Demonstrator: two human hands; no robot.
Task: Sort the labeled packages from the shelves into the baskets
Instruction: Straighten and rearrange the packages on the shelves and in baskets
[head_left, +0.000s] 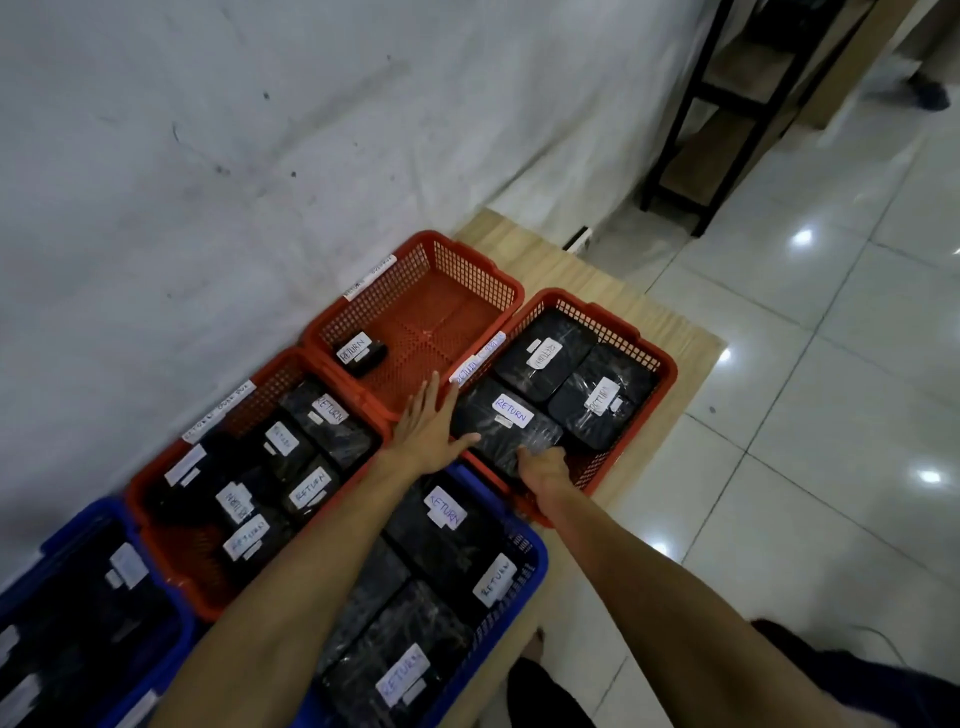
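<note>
1. Package (506, 427) in question: a black-wrapped parcel with a white "RETURN" label, lying in the near-left part of the right-hand red basket (667, 364), beside two other black parcels deeper in the same basket.
2. Its long axis ran on a diagonal from the basket's left rim, up and away from me, down toward the near rim by my right wrist.
3. My right hand (543, 462) was at the near end of that axis, fingers curled down over the parcel's near edge. I judged it a hold, though the fingertips were hidden behind the plastic wrap.
4. My left hand (428, 423) was spread flat, fingers straight, gripping nothing. It hovered over the rims where the baskets meet, its thumb reaching to the parcel's left edge; I could not tell whether it touched.
5. The right hand was therefore the nearer and the only one holding. I judged that any seating or release would turn on it, with the parcel extending away and to the left from its grip.
6. The red basket behind (511, 291) held only one small parcel.
</note>
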